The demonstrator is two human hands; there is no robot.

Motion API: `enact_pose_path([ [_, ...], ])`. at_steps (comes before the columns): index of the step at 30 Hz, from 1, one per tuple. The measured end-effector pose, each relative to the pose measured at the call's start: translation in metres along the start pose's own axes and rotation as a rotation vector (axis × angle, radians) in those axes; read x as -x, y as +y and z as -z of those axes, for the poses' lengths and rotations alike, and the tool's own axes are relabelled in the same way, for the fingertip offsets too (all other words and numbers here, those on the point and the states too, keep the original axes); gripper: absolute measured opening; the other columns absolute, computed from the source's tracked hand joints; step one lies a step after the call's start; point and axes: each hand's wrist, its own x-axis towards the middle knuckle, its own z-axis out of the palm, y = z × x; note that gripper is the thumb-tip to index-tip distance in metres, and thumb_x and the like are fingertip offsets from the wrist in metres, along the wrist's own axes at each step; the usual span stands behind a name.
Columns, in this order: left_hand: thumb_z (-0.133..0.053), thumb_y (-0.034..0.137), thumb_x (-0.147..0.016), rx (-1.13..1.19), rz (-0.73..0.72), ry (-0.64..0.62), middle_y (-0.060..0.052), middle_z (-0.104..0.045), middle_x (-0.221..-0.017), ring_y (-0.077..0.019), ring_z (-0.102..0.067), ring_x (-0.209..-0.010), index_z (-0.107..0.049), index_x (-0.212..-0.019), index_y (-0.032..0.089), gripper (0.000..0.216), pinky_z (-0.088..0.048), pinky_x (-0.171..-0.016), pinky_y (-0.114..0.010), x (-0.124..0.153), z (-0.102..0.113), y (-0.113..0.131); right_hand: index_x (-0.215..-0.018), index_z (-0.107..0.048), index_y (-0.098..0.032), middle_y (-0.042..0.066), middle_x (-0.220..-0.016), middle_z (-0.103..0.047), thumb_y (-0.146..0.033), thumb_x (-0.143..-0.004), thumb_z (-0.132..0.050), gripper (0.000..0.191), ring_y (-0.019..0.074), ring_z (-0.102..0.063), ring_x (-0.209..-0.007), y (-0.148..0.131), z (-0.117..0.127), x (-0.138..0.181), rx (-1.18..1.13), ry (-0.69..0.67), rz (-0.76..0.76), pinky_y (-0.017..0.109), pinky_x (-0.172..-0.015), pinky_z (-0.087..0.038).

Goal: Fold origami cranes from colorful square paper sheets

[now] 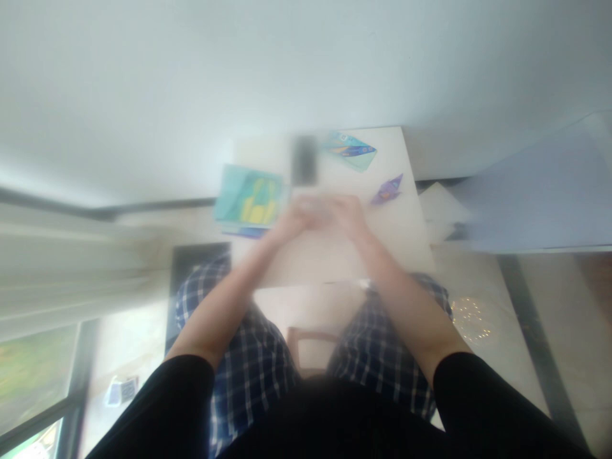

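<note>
My left hand (pixel 302 213) and my right hand (pixel 347 210) come together over the middle of a small white table (pixel 329 252). Both look closed, with fingers curled toward each other around something pale and greyish; haze and blur keep me from making out what it is. Beyond them stands or lies a blurred dark rectangular object (pixel 305 160). Left of my left hand is a teal pack with a yellow picture (pixel 251 197), on top of something blue. A purple folded-paper figure (pixel 388 190) lies to the right of my right hand, and a clear, blue-printed plastic packet (pixel 354 152) lies behind.
A pale wall (pixel 306 64) meets the table's far edge. My knees in checked trousers (pixel 253 357) are at its near side. A grey-lilac panel (pixel 545 191) stands at right, a white curtain (pixel 71 268) at left. Part of a wooden stool (pixel 318 335) shows below.
</note>
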Motion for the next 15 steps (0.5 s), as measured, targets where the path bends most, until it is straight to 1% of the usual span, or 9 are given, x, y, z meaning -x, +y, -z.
enact_pose_path([
  [4, -0.077, 0.035, -0.064, 0.011, 0.005, 0.051, -0.004, -0.071, -0.083, -0.0174, -0.07, -0.076, -0.055, -0.093, 0.018, 0.04, -0.058, -0.067, -0.029, -0.004, 0.002, -0.004, -0.083, -0.075, -0.017, 0.004, -0.084, -0.075, -0.071, -0.075, -0.055, 0.058, 0.0214, -0.068, -0.086, -0.004, 0.003, -0.001, -0.066, -0.113, -0.037, 0.033, -0.079, -0.053],
  [6, -0.078, 0.034, -0.064, 0.012, 0.019, 0.089, -0.004, -0.07, -0.084, -0.0175, -0.07, -0.075, -0.055, -0.095, 0.018, 0.042, -0.059, -0.066, -0.029, -0.005, 0.001, -0.005, -0.081, -0.074, -0.016, 0.004, -0.078, -0.074, -0.069, -0.075, -0.056, 0.056, 0.0211, -0.067, -0.082, -0.006, 0.004, -0.001, -0.029, -0.105, -0.045, 0.032, -0.078, -0.052],
  [8, -0.078, 0.033, -0.064, 0.005, 0.06, 0.13, -0.004, -0.07, -0.088, -0.0184, -0.07, -0.078, -0.054, -0.098, 0.018, 0.044, -0.059, -0.066, -0.03, -0.004, 0.0, -0.003, -0.072, -0.072, -0.015, 0.003, -0.069, -0.07, -0.067, -0.076, -0.056, 0.055, 0.0211, -0.066, -0.078, -0.005, 0.004, -0.001, 0.033, -0.052, -0.043, 0.033, -0.076, -0.052],
  [10, -0.075, 0.035, -0.069, -0.012, 0.106, 0.154, -0.005, -0.069, -0.093, -0.0197, -0.071, -0.082, -0.054, -0.1, 0.018, 0.041, -0.06, -0.066, -0.032, -0.003, -0.002, 0.002, -0.066, -0.07, -0.015, 0.002, -0.065, -0.068, -0.065, -0.076, -0.057, 0.053, 0.021, -0.066, -0.076, -0.005, 0.004, -0.001, 0.059, -0.01, -0.053, 0.032, -0.075, -0.052],
  [11, -0.072, 0.037, -0.073, -0.03, 0.126, 0.161, -0.006, -0.068, -0.095, -0.0202, -0.071, -0.084, -0.054, -0.1, 0.018, 0.038, -0.061, -0.067, -0.033, -0.002, -0.002, 0.005, -0.066, -0.07, -0.015, 0.002, -0.067, -0.069, -0.065, -0.076, -0.058, 0.052, 0.0207, -0.066, -0.076, -0.005, 0.005, -0.001, 0.045, -0.009, -0.061, 0.032, -0.075, -0.052],
  [13, -0.066, 0.038, -0.079, -0.092, 0.141, 0.184, -0.006, -0.067, -0.098, -0.0204, -0.07, -0.086, -0.055, -0.099, 0.019, 0.03, -0.062, -0.069, -0.034, -0.001, -0.002, 0.012, -0.072, -0.072, -0.017, 0.002, -0.073, -0.072, -0.064, -0.074, -0.061, 0.048, 0.0193, -0.067, -0.078, -0.007, 0.006, -0.001, -0.02, -0.039, -0.09, 0.031, -0.075, -0.053],
  [15, -0.064, 0.037, -0.082, -0.163, 0.127, 0.23, -0.005, -0.066, -0.099, -0.0203, -0.07, -0.088, -0.057, -0.098, 0.019, 0.025, -0.061, -0.075, -0.036, -0.001, -0.001, 0.017, -0.08, -0.073, -0.018, 0.003, -0.079, -0.074, -0.064, -0.073, -0.063, 0.048, 0.0178, -0.067, -0.078, -0.01, 0.007, 0.0, -0.11, -0.095, -0.145, 0.03, -0.074, -0.055],
])
